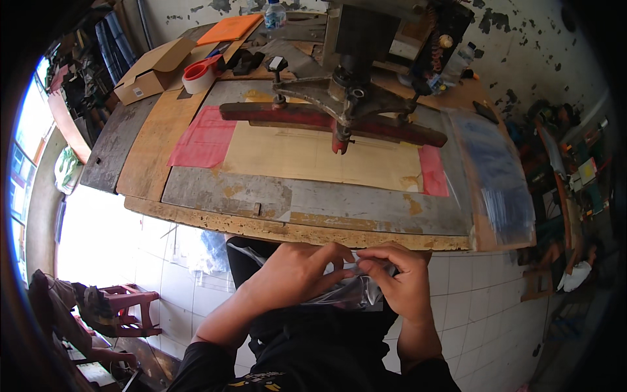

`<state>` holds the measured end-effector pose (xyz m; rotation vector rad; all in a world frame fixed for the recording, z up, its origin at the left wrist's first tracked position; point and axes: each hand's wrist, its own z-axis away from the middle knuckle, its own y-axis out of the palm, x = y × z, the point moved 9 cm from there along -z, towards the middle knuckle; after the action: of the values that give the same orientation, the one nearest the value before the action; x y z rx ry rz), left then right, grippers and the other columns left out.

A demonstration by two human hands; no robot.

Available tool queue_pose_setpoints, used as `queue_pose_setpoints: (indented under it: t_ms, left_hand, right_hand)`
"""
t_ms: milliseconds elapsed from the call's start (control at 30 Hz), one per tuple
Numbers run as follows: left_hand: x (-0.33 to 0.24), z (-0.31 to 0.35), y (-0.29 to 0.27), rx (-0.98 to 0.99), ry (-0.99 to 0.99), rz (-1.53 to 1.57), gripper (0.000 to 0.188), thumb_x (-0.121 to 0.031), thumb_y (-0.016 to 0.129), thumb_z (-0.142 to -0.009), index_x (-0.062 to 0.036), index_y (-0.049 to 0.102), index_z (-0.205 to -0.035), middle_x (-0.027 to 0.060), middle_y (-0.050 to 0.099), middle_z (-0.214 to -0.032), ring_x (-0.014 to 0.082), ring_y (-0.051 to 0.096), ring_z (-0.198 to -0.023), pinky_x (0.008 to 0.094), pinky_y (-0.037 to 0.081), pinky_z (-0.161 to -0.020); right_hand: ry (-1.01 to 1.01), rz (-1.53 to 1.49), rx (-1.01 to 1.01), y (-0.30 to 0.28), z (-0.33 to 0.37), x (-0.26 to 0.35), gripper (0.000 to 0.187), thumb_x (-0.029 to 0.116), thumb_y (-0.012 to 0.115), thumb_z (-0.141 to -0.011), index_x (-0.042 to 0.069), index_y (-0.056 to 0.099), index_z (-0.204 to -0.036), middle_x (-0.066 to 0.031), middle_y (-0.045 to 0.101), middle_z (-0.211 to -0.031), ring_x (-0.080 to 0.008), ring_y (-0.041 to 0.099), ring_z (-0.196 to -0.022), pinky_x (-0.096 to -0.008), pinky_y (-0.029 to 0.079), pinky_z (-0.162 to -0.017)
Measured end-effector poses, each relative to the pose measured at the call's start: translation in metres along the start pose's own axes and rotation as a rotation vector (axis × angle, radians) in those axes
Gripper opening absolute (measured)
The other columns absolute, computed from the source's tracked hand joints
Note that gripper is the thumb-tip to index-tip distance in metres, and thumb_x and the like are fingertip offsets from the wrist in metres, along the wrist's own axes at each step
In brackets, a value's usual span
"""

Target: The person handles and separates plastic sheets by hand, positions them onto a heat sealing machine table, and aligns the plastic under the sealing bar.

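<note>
Over my lap, just off the table's near edge, I hold a piece of clear plastic film (356,292). My left hand (290,273) pinches it, thumb against bent fingers. Close beside it, my right hand (401,277) pinches the film between thumb and forefinger. The film hangs in shiny folds below my fingers, and part of it is hidden by my hands. Beyond them stands a press with a long red bar (385,125) on a metal arm. Under the bar lies a cream sheet (313,160) with pink strips (206,136) at its ends.
A stack of clear plastic sheets (503,189) lies at the table's right. At the back left are a cardboard box (153,70), a red tape dispenser (201,73), an orange folder (230,28) and a bottle (275,16). A pink stool (134,310) stands on the floor at left.
</note>
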<state>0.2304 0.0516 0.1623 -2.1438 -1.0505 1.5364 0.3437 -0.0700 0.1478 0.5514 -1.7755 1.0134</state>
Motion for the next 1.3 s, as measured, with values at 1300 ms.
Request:
queue_pose_setpoints:
  t_ms: [1300]
  left_hand:
    - [0.012,0.014,-0.005,0.055,-0.019,0.031,0.016,-0.021,0.076,-0.097,-0.0096,0.076,-0.108,0.0101,0.072,-0.072,0.0290,0.074,-0.068,0.0415,0.056,-0.061]
  right_hand:
    - [0.063,-0.282,-0.091,-0.012,0.001,-0.017,0.009,-0.003,0.073,-0.097,-0.004,0.074,-0.106,-0.0083,0.073,-0.102,-0.0121,0.068,-0.092,-0.0253,0.053,-0.085]
